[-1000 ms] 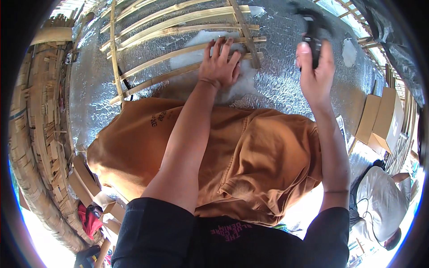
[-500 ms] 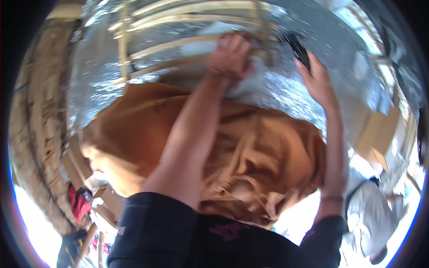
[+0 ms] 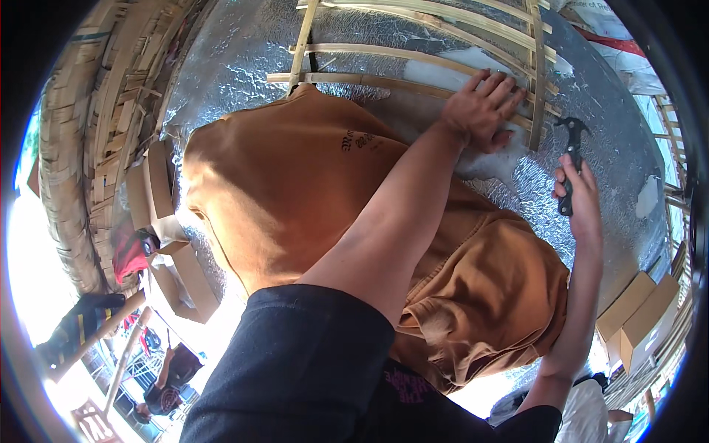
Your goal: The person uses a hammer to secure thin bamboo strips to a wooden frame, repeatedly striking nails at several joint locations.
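Observation:
My left hand (image 3: 484, 111) lies palm down, fingers spread, on the near right corner of a frame of pale wooden or bamboo slats (image 3: 384, 79). My right hand (image 3: 583, 199), just to the right of that frame, is closed round the black handle of a claw hammer (image 3: 573, 140). The hammer's head points away from me and is apart from the slats. Beneath the frame spreads a silvery foil sheet (image 3: 236, 81). Whether a nail or other small piece is under my left hand cannot be seen.
Brown cloth (image 3: 288, 177), with folds and seams, covers my lap below the frame. Open cardboard boxes stand at the left (image 3: 181, 273) and at the right (image 3: 639, 317). A woven bamboo wall (image 3: 74, 148) runs along the left. Another person (image 3: 166, 380) is at the lower left.
My view has swung, so the slat frame and both hands appear farther right. My left hand's fingers have gone from curled to spread. The hammer now stands more upright in my right hand.

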{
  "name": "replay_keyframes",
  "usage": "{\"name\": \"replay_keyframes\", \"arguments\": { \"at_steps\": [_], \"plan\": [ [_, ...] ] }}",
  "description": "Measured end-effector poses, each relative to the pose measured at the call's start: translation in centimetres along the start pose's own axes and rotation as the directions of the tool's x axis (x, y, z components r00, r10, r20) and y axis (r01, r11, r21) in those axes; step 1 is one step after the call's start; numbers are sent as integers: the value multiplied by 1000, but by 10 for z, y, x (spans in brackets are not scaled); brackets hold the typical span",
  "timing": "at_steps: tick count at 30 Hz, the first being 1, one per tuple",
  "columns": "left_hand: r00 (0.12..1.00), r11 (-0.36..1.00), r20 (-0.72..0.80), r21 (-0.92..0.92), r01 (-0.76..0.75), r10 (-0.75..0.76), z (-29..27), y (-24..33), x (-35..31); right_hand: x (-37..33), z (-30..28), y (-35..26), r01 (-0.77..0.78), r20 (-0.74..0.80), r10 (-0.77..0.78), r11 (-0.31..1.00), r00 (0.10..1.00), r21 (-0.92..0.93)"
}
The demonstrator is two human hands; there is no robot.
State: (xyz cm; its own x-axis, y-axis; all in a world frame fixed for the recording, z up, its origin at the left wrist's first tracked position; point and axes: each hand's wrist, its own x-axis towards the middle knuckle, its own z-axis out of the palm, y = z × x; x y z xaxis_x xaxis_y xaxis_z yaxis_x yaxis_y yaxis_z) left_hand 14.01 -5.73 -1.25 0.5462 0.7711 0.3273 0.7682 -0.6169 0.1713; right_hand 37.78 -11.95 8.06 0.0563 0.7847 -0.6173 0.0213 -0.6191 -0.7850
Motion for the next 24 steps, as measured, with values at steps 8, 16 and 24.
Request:
{"name": "replay_keyframes", "arguments": {
  "at_steps": [8,16,24],
  "plan": [
    [997,998,-75,-61,-11,7,7,-3,3,18,-8,15,153,23,-160,876,987,-458],
    [996,1000,-88,-11,6,-7,10,-7,0,-5,18,-19,323,-157,-730,471,665,-821],
    [993,995,-117,-96,-4,-7,9,-11,3,4,21,7,251,77,-382,431,921,-867]
  ]
}}
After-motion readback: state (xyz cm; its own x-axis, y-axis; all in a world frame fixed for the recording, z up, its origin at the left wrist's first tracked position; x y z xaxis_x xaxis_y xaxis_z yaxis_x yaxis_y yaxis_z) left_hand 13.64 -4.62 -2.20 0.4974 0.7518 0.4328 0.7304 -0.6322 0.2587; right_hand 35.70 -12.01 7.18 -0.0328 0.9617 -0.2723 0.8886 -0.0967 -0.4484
